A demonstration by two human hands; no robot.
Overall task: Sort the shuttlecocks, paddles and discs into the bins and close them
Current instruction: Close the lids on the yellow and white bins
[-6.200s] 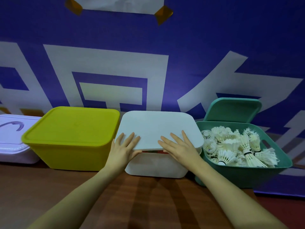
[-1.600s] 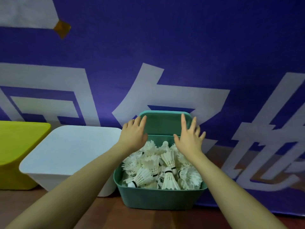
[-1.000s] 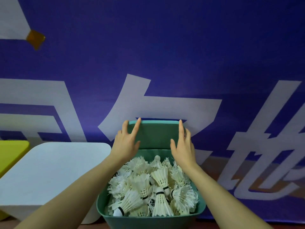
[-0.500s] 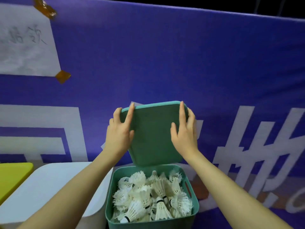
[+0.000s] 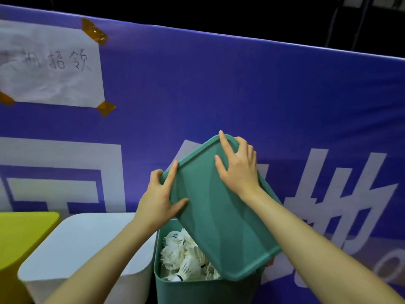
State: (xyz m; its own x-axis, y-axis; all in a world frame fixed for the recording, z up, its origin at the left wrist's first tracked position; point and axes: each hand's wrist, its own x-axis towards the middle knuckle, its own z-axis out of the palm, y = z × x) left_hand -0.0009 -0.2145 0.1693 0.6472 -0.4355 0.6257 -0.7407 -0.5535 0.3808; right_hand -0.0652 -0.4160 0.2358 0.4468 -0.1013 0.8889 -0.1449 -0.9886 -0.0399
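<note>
Green lid (image 5: 217, 216) hanging tilted over the open green bin (image 5: 197, 289)

The rounded rectangular lid is slanting down to the right, covering the bin's right part and leaving the left part showing. White feathered shuttlecocks (image 5: 186, 257) are lying piled inside the bin, one showing a black band near its base. To the left, a white bin (image 5: 72, 244) and a yellow bin (image 5: 19, 235) are sitting closed under their lids.

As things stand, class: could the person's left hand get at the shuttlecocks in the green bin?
Probably not at once. The left hand grips the green lid's edge, and the tilted lid hangs over much of the green bin. Only a gap at the bin's left side leaves the shuttlecocks showing; the hand would first have to let go.
</note>
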